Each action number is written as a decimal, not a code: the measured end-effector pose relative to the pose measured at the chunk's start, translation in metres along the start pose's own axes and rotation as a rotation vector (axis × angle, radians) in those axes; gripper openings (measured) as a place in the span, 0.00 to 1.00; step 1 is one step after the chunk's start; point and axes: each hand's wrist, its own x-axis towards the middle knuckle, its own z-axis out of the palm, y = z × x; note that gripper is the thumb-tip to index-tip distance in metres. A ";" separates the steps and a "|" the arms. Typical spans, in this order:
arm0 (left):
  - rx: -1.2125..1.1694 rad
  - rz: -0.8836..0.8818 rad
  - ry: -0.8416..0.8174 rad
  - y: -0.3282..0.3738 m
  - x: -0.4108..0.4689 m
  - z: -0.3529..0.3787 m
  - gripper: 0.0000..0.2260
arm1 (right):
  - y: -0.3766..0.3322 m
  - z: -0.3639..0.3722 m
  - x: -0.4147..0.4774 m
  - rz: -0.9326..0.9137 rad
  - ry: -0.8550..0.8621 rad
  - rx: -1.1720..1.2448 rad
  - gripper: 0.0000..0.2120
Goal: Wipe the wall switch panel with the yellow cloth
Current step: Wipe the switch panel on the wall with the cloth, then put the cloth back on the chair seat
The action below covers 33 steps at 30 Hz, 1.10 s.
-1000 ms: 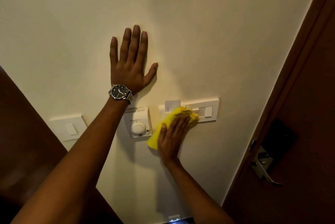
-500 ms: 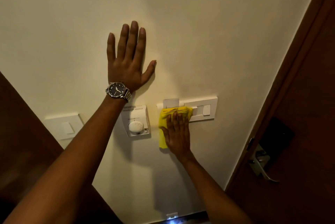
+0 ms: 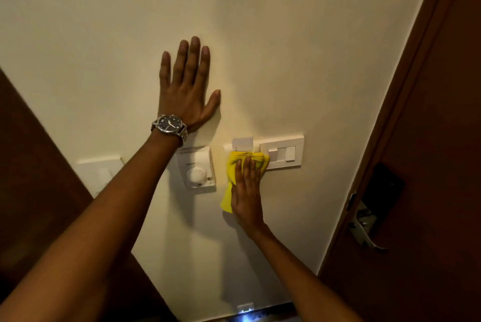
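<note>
While leaning toward a cream wall [image 3: 299, 43], seen from above and behind two bare arms. Far left: a dark brown wooden panel [image 3: 31, 165], slanting across the corner. Just right of it, a white single switch plate [image 3: 100, 172], partly hidden behind the left forearm. Higher up, left hand [image 3: 186, 87] flat against the bare wall, fingers straight and slightly spread, thumb angled out to the right, holding nothing. At its wrist, a metal wristwatch [image 3: 170, 125] with a dark dial. Below the watch, a white thermostat [image 3: 196, 169] with a round dial, mounted on the wall, just left of the cloth and apart from it. Next, the yellow cloth [image 3: 233, 165], bunched and pressed to the wall over the left end of the wall switch panel [image 3: 282, 151], its lower tail hanging down beside the palm. Right hand [image 3: 247, 189] laid flat on top of the cloth, fingers together and pointing up, pressing rather than pinching. Right part of the panel uncovered, showing two white rockers; a small white card-like piece standing above its left end. Further right, a brown door frame, then a dark brown door [image 3: 429, 191] with a black lock plate and a silver lever handle [image 3: 364, 228]. Bottom centre, a small bright light near the floor, too blurred to identify.
</note>
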 end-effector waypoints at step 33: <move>-0.836 -2.624 -0.417 0.052 -0.926 -0.087 0.16 | -0.136 0.416 -0.535 -0.242 -1.432 -0.093 0.28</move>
